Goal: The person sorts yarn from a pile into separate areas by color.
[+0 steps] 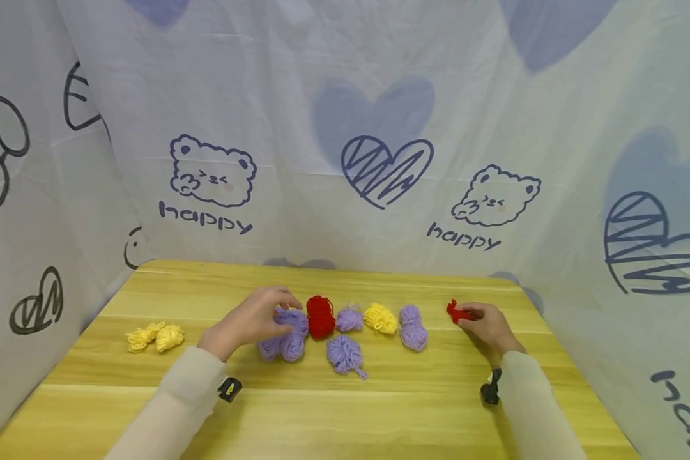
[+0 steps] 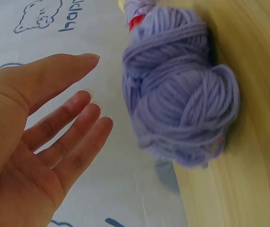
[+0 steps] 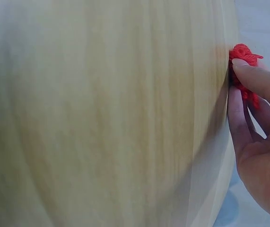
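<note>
My left hand [image 1: 254, 319] hovers over purple yarn bundles [image 1: 293, 346] left of centre, fingers loosely spread and holding nothing. In the left wrist view, a gap separates the fingertips [image 2: 96, 111] from a purple yarn bundle [image 2: 182, 104]. On the right side of the table, my right hand [image 1: 490, 328] pinches a small red yarn bundle [image 1: 459, 313] between thumb and fingers. The right wrist view shows the thumb pressed on the red yarn [image 3: 242, 53], close to the tabletop.
A larger red yarn bundle [image 1: 321, 317], a small purple one [image 1: 349, 318], a yellow one [image 1: 381, 318] and a purple one [image 1: 413, 328] form a row. Nearer lies another purple bundle [image 1: 345, 355]. Yellow yarn [image 1: 169, 337] lies far left on the wooden table [image 1: 345, 421]. A printed curtain [image 1: 299, 211] hangs behind.
</note>
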{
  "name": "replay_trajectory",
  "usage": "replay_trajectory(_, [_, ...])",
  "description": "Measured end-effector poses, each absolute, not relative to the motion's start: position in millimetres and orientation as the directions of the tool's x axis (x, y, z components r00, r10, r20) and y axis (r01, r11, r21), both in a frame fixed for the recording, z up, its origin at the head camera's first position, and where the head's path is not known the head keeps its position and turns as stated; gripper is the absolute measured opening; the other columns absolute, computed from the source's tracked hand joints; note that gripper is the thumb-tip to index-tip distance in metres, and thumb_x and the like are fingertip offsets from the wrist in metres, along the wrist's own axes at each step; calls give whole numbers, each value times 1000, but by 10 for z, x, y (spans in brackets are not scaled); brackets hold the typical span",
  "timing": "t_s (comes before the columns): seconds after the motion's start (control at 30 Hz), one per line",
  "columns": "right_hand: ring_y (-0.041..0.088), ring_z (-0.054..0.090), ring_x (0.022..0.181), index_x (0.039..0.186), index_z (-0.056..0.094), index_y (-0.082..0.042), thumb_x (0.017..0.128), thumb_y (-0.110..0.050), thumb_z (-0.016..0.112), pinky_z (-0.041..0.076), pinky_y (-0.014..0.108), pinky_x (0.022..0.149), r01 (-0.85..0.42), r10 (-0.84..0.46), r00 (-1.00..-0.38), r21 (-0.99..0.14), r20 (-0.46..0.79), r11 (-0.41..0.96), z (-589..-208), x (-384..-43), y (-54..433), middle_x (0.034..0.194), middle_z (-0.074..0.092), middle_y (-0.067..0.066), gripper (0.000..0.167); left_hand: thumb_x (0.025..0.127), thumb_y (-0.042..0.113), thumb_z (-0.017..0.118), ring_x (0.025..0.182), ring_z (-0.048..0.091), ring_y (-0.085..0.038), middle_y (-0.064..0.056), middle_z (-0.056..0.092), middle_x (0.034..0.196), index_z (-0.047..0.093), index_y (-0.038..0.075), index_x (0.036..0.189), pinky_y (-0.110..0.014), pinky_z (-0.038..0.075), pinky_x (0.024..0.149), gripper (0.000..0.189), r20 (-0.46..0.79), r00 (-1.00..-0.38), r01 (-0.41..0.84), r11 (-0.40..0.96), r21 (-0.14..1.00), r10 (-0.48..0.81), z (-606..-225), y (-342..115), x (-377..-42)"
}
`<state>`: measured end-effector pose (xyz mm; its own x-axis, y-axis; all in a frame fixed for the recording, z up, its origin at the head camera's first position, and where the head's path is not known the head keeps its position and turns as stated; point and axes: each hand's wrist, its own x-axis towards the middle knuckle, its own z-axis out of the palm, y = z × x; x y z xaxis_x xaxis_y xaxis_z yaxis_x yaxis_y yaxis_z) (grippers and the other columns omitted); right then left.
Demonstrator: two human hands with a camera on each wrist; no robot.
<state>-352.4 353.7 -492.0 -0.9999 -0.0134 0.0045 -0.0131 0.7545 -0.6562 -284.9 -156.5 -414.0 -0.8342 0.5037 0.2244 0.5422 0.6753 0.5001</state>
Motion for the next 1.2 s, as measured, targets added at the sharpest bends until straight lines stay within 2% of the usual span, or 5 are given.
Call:
replay_trajectory(0.37, [46,59,123,129,68,0,98,-11,70,49,60,109,-41,-40,-999,-658,17,752,-4887,-3529,3540,137,62,30,34,81,2,84,103,70,-29,-14,74,115,76,2,116,-41,63,90,36,209,-813,567,659,493,543,-4188,-1385,-2879])
replay_trajectory(0.6, [48,59,123,129,67,1,97,-13,72,49,61,109,-35,-35,-999,-653,13,757,-4871,-3507,3537,137,61,31,35,83,5,84,118,68,-33,-14,72,128,76,4,119,-47,60,99,37,194,-811,560,638,528,552,-4214,-1178,-2912])
replay_trajectory(0.93, [47,57,125,130,67,-1,97,-13,72,48,60,111,-6,-15,-1000,-659,-9,752,-4908,-3543,3529,139,60,30,36,84,5,83,105,69,-31,-16,73,116,75,1,118,-41,62,89,35,223,-741,650,593,475,634,-4294,-918,-2996])
replay_trajectory(1.07, [47,57,125,130,67,-1,97,-13,72,48,60,111,0,-8,-1000,-660,-10,752,-4915,-3548,3524,139,60,30,36,86,6,82,105,68,-31,-15,73,118,74,2,122,-40,60,89,38,199,-748,630,584,511,633,-4293,-794,-3036])
replay_trajectory(1.2, [47,58,124,130,68,0,97,-12,72,49,60,110,3,-5,-1000,-659,-10,752,-4916,-3546,3523,139,61,31,36,88,6,80,99,67,-31,-14,72,120,73,4,124,-38,58,82,36,184,-747,618,567,545,639,-4290,-661,-3079])
